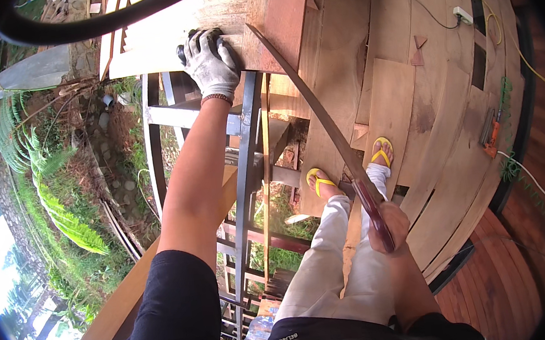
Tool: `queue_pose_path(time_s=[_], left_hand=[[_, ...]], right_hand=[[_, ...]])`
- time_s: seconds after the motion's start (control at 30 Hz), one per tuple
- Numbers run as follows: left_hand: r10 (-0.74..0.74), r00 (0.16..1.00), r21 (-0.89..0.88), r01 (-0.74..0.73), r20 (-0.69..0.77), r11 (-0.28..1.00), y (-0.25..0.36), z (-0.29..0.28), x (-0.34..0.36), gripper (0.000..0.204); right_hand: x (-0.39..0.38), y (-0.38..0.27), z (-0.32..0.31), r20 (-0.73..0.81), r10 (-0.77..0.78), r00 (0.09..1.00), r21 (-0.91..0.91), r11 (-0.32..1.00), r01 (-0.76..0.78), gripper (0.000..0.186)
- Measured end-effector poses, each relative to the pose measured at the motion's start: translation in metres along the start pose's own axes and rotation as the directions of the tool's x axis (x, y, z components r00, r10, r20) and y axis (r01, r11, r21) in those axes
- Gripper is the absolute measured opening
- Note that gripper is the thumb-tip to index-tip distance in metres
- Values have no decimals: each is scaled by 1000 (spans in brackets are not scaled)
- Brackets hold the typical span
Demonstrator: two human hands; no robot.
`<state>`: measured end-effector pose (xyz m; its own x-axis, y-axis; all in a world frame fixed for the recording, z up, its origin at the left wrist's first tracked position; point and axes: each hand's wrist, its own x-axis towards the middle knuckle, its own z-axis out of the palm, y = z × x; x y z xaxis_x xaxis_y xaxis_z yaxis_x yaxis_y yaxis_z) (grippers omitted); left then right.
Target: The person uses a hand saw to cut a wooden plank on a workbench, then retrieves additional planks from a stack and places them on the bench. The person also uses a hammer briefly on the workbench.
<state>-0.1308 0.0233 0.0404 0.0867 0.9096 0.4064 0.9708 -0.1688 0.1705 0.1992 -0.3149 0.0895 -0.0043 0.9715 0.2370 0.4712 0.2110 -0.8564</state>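
Note:
My left hand, in a grey glove with dark fingertips, rests on pale boards, fingers spread and slightly curled. My bare right hand grips the dark reddish handle of a long saw. Its narrow blade runs up to the left, with the far end over a reddish-brown board beside my gloved hand. Whether the teeth touch the wood I cannot tell. A metal frame stands under the boards. My feet, in yellow sandals, are on loose wooden planks.
Wood offcuts, a white power strip, cables and an orange tool with a coiled green hose lie at the right. Through the open frame on the left is a drop onto plants and stony ground.

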Motion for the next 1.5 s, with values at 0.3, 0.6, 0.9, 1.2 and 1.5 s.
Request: queue_pose_path(time_s=[0.3, 0.6, 0.9, 1.2, 1.5], left_hand=[[26, 1000, -9, -25, 7, 1000, 5, 2, 4, 34], [75, 997, -28, -74, 11, 997, 13, 13, 12, 32], [39, 999, -6, -39, -13, 999, -5, 12, -2, 33], [21, 998, 18, -20, -59, 1000, 2, 5, -4, 32], [14, 999, -42, -16, -47, 999, 0, 4, 0, 29]], right_hand=[[90, 11, 50, -22, -12, 1000, 125, 992, 15, 10], [158, 29, 87, -121, -89, 989, 165, 980, 109, 16], [83, 29, 49, 7, -152, 988, 17, 988, 152, 9], [14, 8, 3, 55, -19, 998, -97, 995, 24, 9], [41, 1, 22, 11, 45, 999, 84, 995, -46, 11]])
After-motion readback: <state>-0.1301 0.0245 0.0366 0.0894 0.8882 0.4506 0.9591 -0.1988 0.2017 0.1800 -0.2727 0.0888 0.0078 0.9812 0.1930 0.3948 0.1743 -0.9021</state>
